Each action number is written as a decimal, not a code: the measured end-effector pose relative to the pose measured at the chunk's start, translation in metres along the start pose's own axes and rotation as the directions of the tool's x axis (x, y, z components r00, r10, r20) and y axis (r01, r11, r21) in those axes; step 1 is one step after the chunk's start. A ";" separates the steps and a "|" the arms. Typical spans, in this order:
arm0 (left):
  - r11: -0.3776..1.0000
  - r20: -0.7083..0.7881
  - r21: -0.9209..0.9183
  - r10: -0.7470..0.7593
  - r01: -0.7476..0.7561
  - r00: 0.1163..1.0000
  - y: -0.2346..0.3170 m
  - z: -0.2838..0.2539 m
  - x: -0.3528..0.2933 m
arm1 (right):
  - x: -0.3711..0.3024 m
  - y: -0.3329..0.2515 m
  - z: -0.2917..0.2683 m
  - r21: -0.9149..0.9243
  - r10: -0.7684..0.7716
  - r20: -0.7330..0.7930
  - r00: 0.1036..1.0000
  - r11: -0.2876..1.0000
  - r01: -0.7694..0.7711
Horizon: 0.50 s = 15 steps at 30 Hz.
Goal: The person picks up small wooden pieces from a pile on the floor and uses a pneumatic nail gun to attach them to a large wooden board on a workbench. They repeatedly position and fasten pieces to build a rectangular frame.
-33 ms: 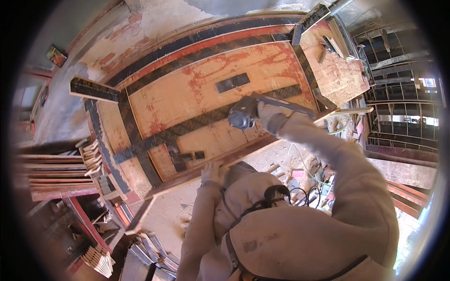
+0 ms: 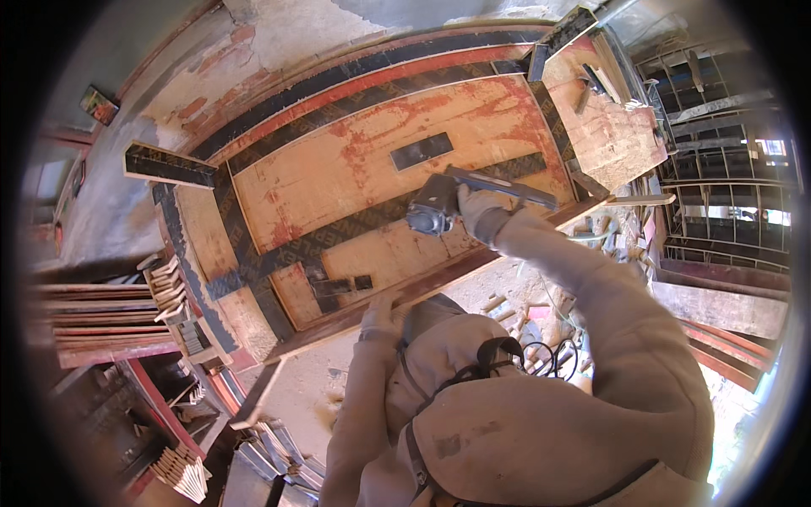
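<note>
My gloved right hand is closed around the handle of a dark nail gun. The tool sits low over a large wooden panel, close to a dark printed strip that crosses it lengthwise. With fingers laid out, my gloved left hand rests at the panel's near reddish edge rail. A short dark plywood block lies on the panel beyond the nail gun. Smaller dark pieces lie nearer my left hand.
Long boards are stacked at the left. Loose black plywood pieces stick out at the panel's far left corner and far right corner. Wood offcuts and black cords lie below the near edge. Metal racking stands at right.
My right hand has shifted slightly left and the nail gun has turned a little, its rear end now lower. My left hand stays at the rail.
</note>
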<state>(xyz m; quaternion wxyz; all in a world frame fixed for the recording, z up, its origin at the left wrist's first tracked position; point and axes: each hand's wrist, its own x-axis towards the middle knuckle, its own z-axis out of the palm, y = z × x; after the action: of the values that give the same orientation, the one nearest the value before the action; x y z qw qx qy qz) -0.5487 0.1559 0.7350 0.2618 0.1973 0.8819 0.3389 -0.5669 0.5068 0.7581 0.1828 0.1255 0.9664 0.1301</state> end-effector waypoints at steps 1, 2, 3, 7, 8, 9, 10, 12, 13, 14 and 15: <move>0.980 0.053 -0.177 -0.079 0.088 0.995 -0.011 -0.010 0.000 | 0.014 -0.014 0.021 0.121 -0.015 0.053 0.998 0.993 0.009; 0.988 -0.099 -0.146 -0.061 0.046 0.993 -0.023 -0.020 0.003 | 0.024 -0.028 0.037 0.239 -0.053 0.101 0.994 0.971 0.028; 0.996 -0.217 -0.088 -0.048 0.029 0.975 -0.042 -0.035 0.010 | 0.027 -0.042 0.047 0.277 -0.026 0.132 0.991 0.961 -0.012; 0.962 -0.454 -0.146 -0.273 0.231 0.848 -0.122 -0.092 0.051 | 0.019 -0.048 0.034 0.350 0.005 0.233 0.973 0.933 -0.088; 0.922 -0.486 -0.272 -0.379 0.275 0.788 -0.144 -0.104 0.073 | 0.023 -0.046 0.022 0.352 -0.001 0.238 0.971 0.932 -0.085; 0.928 -0.520 -0.311 -0.346 0.204 0.781 -0.166 -0.121 0.091 | 0.033 -0.047 0.010 0.302 0.061 0.261 0.963 0.943 -0.142; 0.905 -0.520 -0.368 -0.392 0.215 0.759 -0.185 -0.137 0.112 | 0.049 -0.038 -0.002 0.306 0.118 0.305 0.945 0.928 -0.215; 0.881 -0.519 -0.415 -0.436 0.229 0.736 -0.216 -0.169 0.145 | 0.099 -0.035 -0.018 0.394 0.286 0.294 0.912 0.833 -0.388; 0.881 -0.517 -0.410 -0.439 0.238 0.735 -0.228 -0.185 0.162 | 0.130 -0.043 -0.020 0.365 0.431 0.150 0.890 0.812 -0.455; 0.927 -0.577 -0.217 -0.375 0.306 0.726 -0.237 -0.202 0.178 | 0.167 -0.044 -0.021 0.380 0.461 0.397 0.793 0.704 -0.600; 0.919 -0.597 -0.029 -0.331 0.393 0.730 -0.243 -0.217 0.195 | 0.188 -0.052 -0.019 0.399 0.537 0.409 0.738 0.622 -0.674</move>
<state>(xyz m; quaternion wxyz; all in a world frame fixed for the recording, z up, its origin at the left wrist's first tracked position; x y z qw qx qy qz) -0.8723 -0.0177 0.6381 0.0250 -0.0811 0.9558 0.2814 -0.7536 0.5090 0.6991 0.2061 0.5061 0.8314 -0.1004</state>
